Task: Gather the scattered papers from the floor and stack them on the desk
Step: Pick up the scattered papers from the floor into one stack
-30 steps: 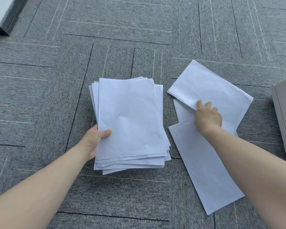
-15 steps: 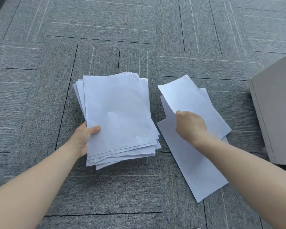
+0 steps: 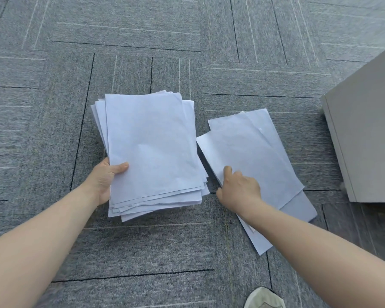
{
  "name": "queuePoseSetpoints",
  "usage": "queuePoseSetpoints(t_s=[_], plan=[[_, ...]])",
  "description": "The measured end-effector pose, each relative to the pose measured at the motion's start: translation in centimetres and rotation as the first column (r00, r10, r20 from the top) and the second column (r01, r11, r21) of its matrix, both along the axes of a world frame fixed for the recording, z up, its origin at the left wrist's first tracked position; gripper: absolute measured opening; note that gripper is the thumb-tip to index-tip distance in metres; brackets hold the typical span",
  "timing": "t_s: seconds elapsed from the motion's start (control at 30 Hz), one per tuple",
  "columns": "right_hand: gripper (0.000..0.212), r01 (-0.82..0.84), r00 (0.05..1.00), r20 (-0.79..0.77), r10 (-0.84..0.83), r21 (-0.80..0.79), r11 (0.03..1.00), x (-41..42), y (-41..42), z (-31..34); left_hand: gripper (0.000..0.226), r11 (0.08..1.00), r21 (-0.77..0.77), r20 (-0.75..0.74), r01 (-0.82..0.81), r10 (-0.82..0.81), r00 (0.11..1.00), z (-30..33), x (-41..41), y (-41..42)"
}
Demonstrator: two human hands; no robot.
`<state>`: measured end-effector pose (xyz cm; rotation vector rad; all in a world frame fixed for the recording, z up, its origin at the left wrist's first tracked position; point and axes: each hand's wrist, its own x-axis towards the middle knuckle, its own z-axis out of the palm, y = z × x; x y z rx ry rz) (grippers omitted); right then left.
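A thick stack of white papers hangs just above the grey carpet at centre left. My left hand grips its lower left edge, thumb on top. To the right, a few loose white sheets overlap on the floor. My right hand grips their left edge, fingers curled on top of the upper sheet and thumb at the edge. The lowest sheet runs under my right forearm.
A light grey cabinet or desk side stands at the right edge. The toe of a pale shoe shows at the bottom. Grey carpet tiles stretch away on all sides.
My right hand pulled the upper loose sheet down and round so it lies more squarely over the other sheets. The view shifted, bringing the cabinet further in. The left hand keeps its hold.
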<state>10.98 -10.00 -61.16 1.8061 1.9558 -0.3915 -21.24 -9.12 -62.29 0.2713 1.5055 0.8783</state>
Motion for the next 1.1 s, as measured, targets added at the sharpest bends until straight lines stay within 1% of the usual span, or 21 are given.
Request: queuePoseSetpoints(t_s=[0.07,0.13,0.2,0.3,0.37,0.4,0.5,0.57,0.67,0.77,0.87,1.0,1.1], plan=[[0.064,0.024,0.999,0.024,-0.024,-0.022,0.999,-0.2,0.2,-0.2,0.038,1.000,0.002,-0.005,0.012,-0.012,1.000,0.0,0.0,0.0],[0.076,0.061,0.998,0.034,-0.060,-0.044,0.997,-0.6,0.4,-0.4,0.024,1.000,0.000,-0.017,0.029,-0.029,0.999,0.3,0.3,-0.1],[0.078,0.072,0.997,0.045,-0.070,-0.054,0.996,-1.2,0.5,-0.8,0.020,1.000,0.000,-0.026,0.026,-0.026,0.999,0.4,0.4,-0.2],[0.076,0.073,0.995,0.075,-0.068,-0.065,0.995,-1.7,0.8,-0.7,0.021,1.000,0.000,-0.027,0.019,-0.019,0.999,0.4,0.3,-0.4],[0.072,0.055,0.994,0.099,-0.048,-0.067,0.996,-1.7,1.1,-0.5,0.027,1.000,-0.003,-0.025,0.024,-0.024,0.999,0.5,0.1,-0.5],[0.066,0.042,0.994,0.103,-0.036,-0.061,0.997,-1.6,1.3,-0.5,0.031,1.000,-0.003,-0.025,0.024,-0.024,0.999,0.5,0.0,-0.6],[0.040,0.062,0.997,0.040,-0.061,-0.019,0.998,-1.0,1.8,-0.2,0.034,1.000,-0.003,-0.021,0.015,-0.015,1.000,0.6,-0.2,-0.7],[0.030,0.078,0.996,0.040,-0.077,-0.030,0.996,-0.6,2.2,0.3,0.034,1.000,-0.007,-0.023,0.013,-0.013,1.000,0.6,-0.3,-0.8],[0.029,0.088,0.996,0.024,-0.088,0.006,0.996,0.2,2.6,0.9,0.028,1.000,-0.005,-0.020,0.017,-0.017,1.000,0.7,-0.1,-0.8],[0.025,0.147,0.989,-0.043,-0.142,0.120,0.982,1.0,3.4,1.5,0.026,1.000,-0.001,-0.015,0.023,-0.023,1.000,0.8,0.2,-0.7],[0.024,0.145,0.989,-0.036,-0.141,0.184,0.972,1.1,4.4,2.1,0.022,1.000,-0.004,-0.022,0.024,-0.024,0.999,0.8,0.4,-0.7],[0.028,0.030,0.999,0.027,-0.032,0.088,0.996,-0.1,4.0,1.7,0.022,1.000,-0.005,-0.024,0.013,-0.013,1.000,0.8,0.6,-0.6],[0.025,0.004,1.000,0.026,-0.005,0.019,1.000,-1.3,3.1,1.0,0.022,1.000,-0.001,-0.020,0.016,-0.016,1.000,0.9,0.6,-0.6]])
